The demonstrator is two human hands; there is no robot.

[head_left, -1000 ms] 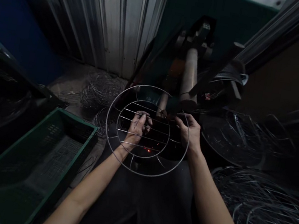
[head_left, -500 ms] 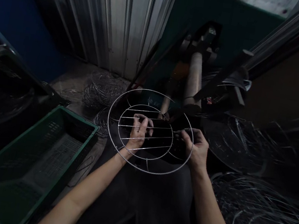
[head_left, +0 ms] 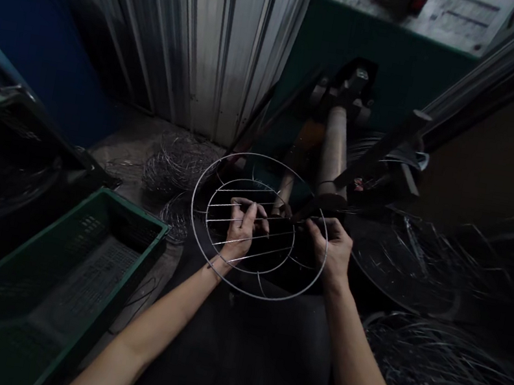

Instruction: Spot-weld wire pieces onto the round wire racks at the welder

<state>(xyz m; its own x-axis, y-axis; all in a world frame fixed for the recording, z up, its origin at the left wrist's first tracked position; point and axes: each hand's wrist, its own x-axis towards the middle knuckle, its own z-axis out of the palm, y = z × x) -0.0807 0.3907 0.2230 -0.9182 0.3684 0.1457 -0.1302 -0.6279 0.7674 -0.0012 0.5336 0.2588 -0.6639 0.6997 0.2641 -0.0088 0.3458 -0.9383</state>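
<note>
A round wire rack, made of an outer ring, an inner ring and several parallel bars, is held up in front of me, near the lower end of a machine's metal cylinder. My left hand is under the inner ring, its fingers curled round the bars. At the right side, my right hand pinches with thumb and forefinger by the outer ring; a small dark piece seems to be at its fingertips, too dim to make out.
A green plastic crate stands at the left. Tangled wire lies on the floor behind it, and a large heap of wires is at the lower right. The green machine rises ahead.
The view has tilted up slightly, showing more of the machine's panel. The rack has turned a little between my hands, and my right hand has shifted slightly left.
</note>
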